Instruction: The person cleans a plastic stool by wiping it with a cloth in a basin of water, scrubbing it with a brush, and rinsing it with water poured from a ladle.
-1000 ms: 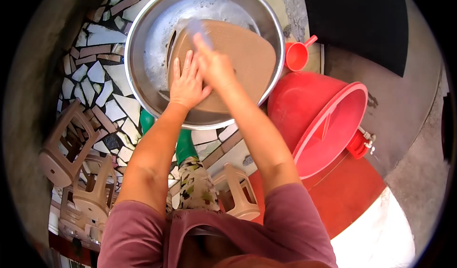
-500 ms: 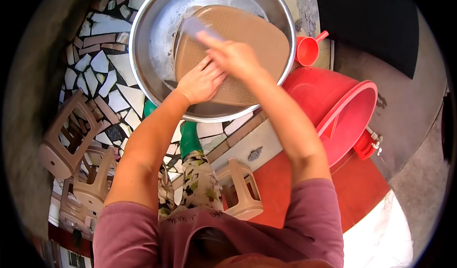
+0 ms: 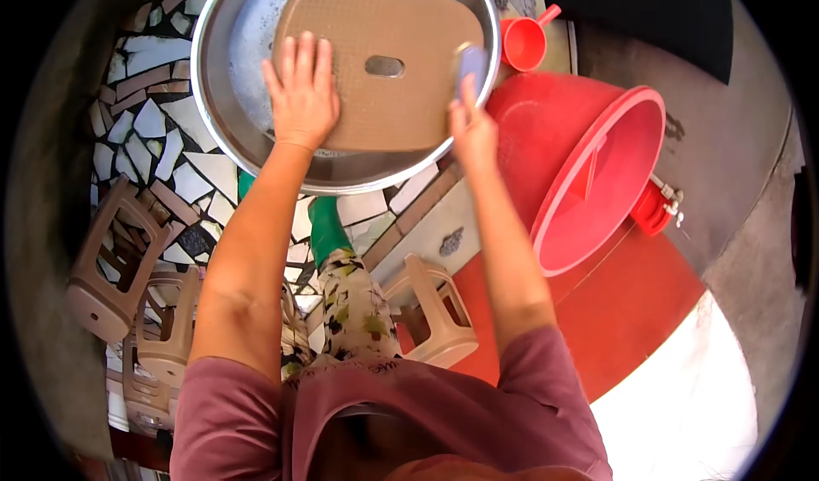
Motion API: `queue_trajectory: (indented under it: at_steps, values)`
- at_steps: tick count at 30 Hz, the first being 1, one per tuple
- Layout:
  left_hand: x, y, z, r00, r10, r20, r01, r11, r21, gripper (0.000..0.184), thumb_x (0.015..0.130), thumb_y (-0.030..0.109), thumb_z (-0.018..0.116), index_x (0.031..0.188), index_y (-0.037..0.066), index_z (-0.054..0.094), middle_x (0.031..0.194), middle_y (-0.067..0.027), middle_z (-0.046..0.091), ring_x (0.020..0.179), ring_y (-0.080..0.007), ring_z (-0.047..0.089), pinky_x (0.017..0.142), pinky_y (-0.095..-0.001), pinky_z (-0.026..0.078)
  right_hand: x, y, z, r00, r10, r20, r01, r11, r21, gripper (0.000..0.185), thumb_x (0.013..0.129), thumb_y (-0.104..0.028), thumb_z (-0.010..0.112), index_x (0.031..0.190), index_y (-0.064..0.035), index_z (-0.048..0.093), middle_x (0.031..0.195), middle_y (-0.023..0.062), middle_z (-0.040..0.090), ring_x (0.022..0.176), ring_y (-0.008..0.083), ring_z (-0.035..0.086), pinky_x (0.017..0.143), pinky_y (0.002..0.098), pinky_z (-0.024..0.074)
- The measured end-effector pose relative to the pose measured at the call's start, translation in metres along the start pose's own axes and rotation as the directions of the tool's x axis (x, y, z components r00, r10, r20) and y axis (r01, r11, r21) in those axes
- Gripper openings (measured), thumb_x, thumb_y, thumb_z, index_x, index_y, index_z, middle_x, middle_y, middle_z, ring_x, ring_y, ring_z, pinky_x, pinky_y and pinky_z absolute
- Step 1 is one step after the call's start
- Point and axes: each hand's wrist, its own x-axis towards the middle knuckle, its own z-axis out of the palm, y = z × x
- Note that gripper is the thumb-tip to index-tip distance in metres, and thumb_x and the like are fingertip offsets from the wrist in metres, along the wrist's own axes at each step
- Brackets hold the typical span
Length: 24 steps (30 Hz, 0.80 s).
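Note:
A brown plastic stool (image 3: 405,110), its seat facing up with an oval slot in the middle, rests in a large round metal basin (image 3: 205,105). My left hand (image 3: 303,101) lies flat on the left part of the seat, fingers spread. At the seat's right edge, my right hand (image 3: 474,135) grips a lilac brush (image 3: 470,69). Motion blurs the brush, and its bristles do not show. The stool's legs are hidden beneath the seat.
Right of the basin, a big red tub (image 3: 597,174) lies tipped on its side, with a red dipper (image 3: 524,44) behind it. Brown stools (image 3: 119,259) stand at the left, and another stool (image 3: 433,310) is near my legs. A tap (image 3: 670,198) is at the right.
My right hand has swept the brush from the seat's left side to its right edge. My left hand has shifted left, uncovering the slot, and the stool appears turned in the basin.

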Motion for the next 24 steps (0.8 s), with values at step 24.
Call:
queue_trajectory:
  at_steps: [24]
  values:
    - [0.069,-0.071,0.007,0.915,0.183,0.36,-0.019,0.911,-0.413,0.055,0.095,0.053,0.03,0.147,0.037,0.023,0.154,-0.0203,0.003,0.143,-0.0347,0.002,0.111,-0.056,0.001,-0.029,-0.043,0.01,0.995,0.066,0.072,-0.073,0.993,0.093,0.039,0.092,-0.032,0.047,0.128,-0.0178,0.052,0.072,0.0162,0.064,0.061,0.0363,0.062,0.055,0.0455,0.0489]
